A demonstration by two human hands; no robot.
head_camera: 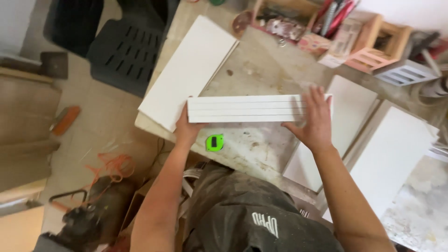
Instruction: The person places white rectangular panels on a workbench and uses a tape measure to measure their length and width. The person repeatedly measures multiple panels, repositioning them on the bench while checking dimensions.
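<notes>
A stack of three white boards stands on edge on the stained workbench, their long edges facing me. My left hand grips the stack's left end from below. My right hand lies flat over its right end, fingers spread across the edges. A bright green tape measure sits on the bench just in front of the stack, between my arms.
More white boards lie flat on the bench at the left and right. Wooden boxes with tools line the back. A black plastic chair and an orange cable are on the floor at left.
</notes>
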